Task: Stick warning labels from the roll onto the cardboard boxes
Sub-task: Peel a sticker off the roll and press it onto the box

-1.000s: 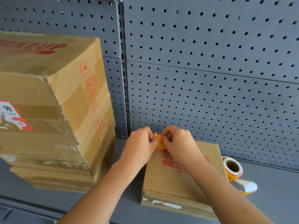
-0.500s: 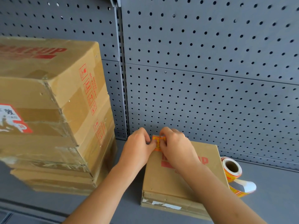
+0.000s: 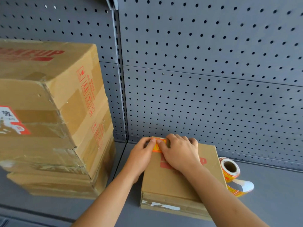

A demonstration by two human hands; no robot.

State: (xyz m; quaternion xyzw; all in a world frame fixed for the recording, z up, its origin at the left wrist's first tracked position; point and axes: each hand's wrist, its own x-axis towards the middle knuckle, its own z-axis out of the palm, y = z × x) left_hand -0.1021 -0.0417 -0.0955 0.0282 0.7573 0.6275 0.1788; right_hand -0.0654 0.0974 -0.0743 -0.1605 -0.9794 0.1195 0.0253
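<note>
I saw the left hand and right hand gripping nothing, their fingertips pressing the orange-and-yellow warning label onto the flat cardboard box at its far left corner. The box's red print showed only a final "P". The label roll stood just right of the box. At left, the stacked boxes bore red lettering ending "UP".

head cam | you're looking forward and down, close above the small box | pegboard wall straight behind it
</note>
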